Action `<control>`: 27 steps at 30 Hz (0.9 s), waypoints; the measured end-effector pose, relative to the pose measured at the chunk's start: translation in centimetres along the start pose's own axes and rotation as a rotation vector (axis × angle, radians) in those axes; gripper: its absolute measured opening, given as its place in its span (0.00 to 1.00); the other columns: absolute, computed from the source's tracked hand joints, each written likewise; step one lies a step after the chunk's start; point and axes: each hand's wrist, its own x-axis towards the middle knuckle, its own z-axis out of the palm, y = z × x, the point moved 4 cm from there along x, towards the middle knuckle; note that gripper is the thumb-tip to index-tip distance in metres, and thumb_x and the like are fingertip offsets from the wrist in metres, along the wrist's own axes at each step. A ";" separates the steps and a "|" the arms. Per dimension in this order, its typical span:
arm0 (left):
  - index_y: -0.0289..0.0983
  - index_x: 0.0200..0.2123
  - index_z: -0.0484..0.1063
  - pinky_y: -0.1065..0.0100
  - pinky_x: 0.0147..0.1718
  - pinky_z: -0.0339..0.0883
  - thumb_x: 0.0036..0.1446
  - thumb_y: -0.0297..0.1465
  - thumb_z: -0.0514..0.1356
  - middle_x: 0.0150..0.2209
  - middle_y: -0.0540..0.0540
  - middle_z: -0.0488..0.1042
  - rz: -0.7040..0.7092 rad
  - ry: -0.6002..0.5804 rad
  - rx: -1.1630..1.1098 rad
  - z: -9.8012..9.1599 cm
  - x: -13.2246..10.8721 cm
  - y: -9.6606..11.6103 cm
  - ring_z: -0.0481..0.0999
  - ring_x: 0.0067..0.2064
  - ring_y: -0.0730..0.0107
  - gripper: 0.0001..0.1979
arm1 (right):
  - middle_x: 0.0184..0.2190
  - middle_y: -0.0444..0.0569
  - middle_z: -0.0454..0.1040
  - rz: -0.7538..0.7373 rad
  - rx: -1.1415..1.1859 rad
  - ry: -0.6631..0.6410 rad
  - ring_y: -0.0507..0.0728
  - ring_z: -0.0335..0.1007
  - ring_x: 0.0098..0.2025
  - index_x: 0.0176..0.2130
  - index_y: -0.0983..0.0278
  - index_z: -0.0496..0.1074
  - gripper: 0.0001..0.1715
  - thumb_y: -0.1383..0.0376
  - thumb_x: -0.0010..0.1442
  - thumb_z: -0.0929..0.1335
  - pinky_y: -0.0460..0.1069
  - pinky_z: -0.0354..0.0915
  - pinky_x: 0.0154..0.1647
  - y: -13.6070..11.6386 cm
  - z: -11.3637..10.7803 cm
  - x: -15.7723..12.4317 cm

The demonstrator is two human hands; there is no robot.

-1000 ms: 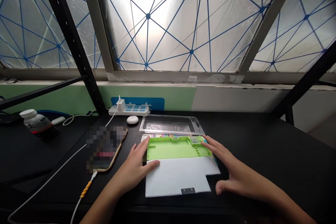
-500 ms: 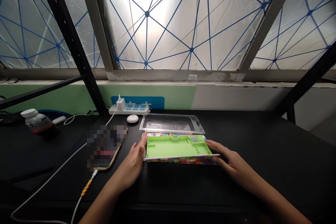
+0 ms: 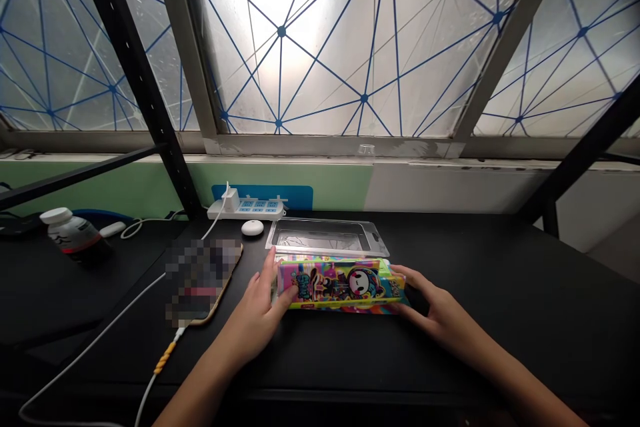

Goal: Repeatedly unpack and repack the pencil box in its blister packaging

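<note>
A colourful pencil case (image 3: 330,283) with cartoon figures on its cover lies on the black desk in front of me. Its printed cover faces me and hides most of the green inside; I cannot tell whether it is fully closed. My left hand (image 3: 263,300) grips the left end, thumb pressed on the cover and fingers along the far side. At the right end, my right hand (image 3: 427,300) holds the case between thumb and fingers. Just behind it sits a clear plastic tray (image 3: 327,237).
To the left lies a phone (image 3: 207,283), its screen blurred, with a white charging cable (image 3: 145,397). A white earbud case (image 3: 253,228) and a power strip (image 3: 253,208) are behind. A bottle (image 3: 75,237) stands far left. Black metal posts (image 3: 137,80) flank the desk.
The pencil case's cover has swung up from the near side over the green interior, so its cartoon print now faces me. My left thumb has moved onto the cover.
</note>
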 end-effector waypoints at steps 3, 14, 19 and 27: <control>0.42 0.73 0.27 0.49 0.68 0.42 0.69 0.44 0.50 0.68 0.39 0.59 0.026 0.001 0.010 0.1 -0.1 0.2 0.54 0.71 0.55 0.40 | 0.58 0.53 0.74 -0.015 0.001 0.004 0.66 0.72 0.57 0.64 0.57 0.60 0.37 0.50 0.61 0.69 0.60 0.69 0.57 0.3 0.2 0.1; 0.45 0.73 0.33 0.54 0.64 0.56 0.60 0.39 0.62 0.68 0.39 0.59 0.154 0.074 0.140 0.3 -0.2 0.5 0.61 0.67 0.51 0.47 | 0.54 0.53 0.76 -0.114 -0.056 0.110 0.65 0.73 0.55 0.59 0.55 0.68 0.27 0.55 0.62 0.69 0.60 0.71 0.54 0.5 0.0 -0.7; 0.44 0.72 0.38 0.58 0.62 0.59 0.65 0.45 0.56 0.69 0.39 0.56 0.165 0.132 0.065 -1.1 1.1 2.7 0.60 0.68 0.52 0.41 | 0.55 0.53 0.75 -0.101 0.011 0.166 0.67 0.73 0.54 0.59 0.55 0.69 0.25 0.53 0.64 0.68 0.60 0.75 0.48 -0.8 -1.8 1.1; 0.38 0.70 0.49 0.56 0.63 0.57 0.61 0.51 0.58 0.70 0.36 0.56 0.138 0.146 0.083 -4.1 9.4 5.2 0.58 0.69 0.49 0.41 | 0.51 0.53 0.78 -0.116 0.169 0.186 0.66 0.74 0.53 0.54 0.60 0.73 0.24 0.53 0.62 0.68 0.60 0.71 0.53 -1.3 -2.7 9.7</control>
